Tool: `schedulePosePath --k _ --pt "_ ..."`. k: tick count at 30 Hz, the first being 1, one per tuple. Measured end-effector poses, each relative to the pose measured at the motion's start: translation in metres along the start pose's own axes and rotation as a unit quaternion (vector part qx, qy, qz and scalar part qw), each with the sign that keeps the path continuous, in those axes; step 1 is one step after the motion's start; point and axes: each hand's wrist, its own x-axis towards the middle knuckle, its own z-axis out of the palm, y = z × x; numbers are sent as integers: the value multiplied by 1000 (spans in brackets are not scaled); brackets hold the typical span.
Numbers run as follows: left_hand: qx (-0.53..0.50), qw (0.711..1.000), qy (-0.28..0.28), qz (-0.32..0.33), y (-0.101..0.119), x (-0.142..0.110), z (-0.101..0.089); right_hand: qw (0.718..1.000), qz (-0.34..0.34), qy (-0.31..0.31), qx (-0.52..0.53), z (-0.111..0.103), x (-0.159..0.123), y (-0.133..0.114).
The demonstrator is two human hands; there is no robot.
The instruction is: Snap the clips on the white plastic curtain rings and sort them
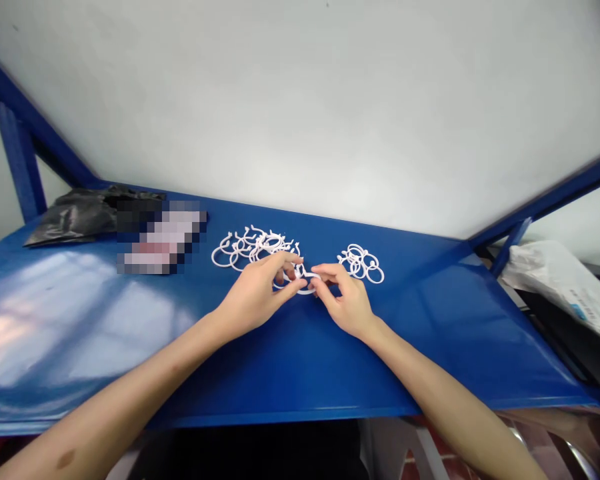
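On a blue table, my left hand and my right hand meet over a white plastic ring. Both hands pinch it with their fingertips, the left from the left side, the right from the right. A larger loose pile of white rings lies just behind my left hand. A smaller cluster of white rings lies just behind my right hand.
A crumpled black plastic bag sits at the back left, with a blurred-out packet beside it. Blue frame posts rise at the left, and a blue rail runs at the right. A white bag lies beyond the table's right edge. A white wall stands behind.
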Motion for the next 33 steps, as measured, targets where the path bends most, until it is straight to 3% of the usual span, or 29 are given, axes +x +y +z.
schedulePosePath --k 4,7,14,21,25,30,33 --pt "-21 999 -21 -21 -4 0 -1 1000 2 3 15 -1 1 -1" --pt "-18 1000 -5 -16 -9 -3 1 1000 -9 -12 27 0 1 -2" --pt "-7 996 -41 73 -12 -12 11 992 -111 -55 9 -4 0 9" --pt "26 998 -10 48 -14 -15 16 983 -166 -70 -37 -4 0 12" --pt "22 997 -6 69 -17 -13 14 981 -186 -40 -50 -1 0 8" --pt "105 988 -6 116 -21 -8 9 989 -115 -32 -90 -4 7 5" --pt "198 972 -20 126 -26 -6 11 979 -43 -5 -201 -20 14 14"
